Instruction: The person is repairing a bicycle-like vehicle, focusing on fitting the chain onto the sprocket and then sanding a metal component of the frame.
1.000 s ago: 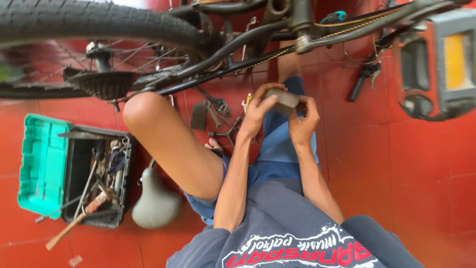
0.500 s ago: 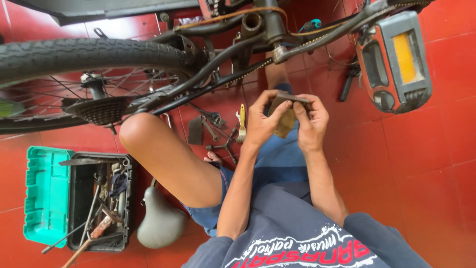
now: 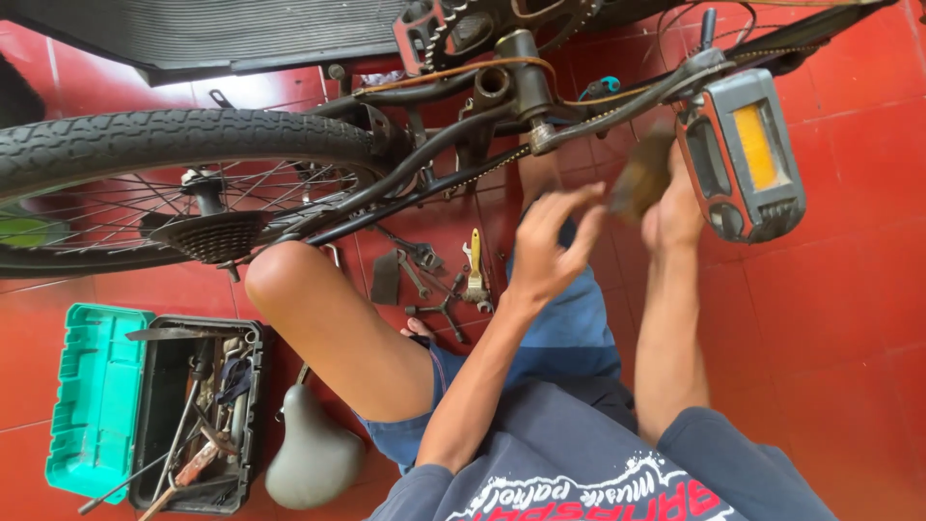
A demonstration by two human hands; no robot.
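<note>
I judged the work was at the bicycle (image 3: 463, 125) frame, upturned just above both hands, a part being brought toward the pedal (image 3: 741, 154). The toolbox (image 3: 198, 415), well left of and below the grip, held wrenches, a hammer and loose tools. My right hand (image 3: 670, 207) pinched a blurred brownish block (image 3: 641, 174) beside the pedal; my left hand (image 3: 550, 246) hung spread, empty. Next called for steadying the block.

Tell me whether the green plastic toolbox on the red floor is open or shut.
Open. The green plastic toolbox has its lid swung aside, and tools show in its black tray.
</note>
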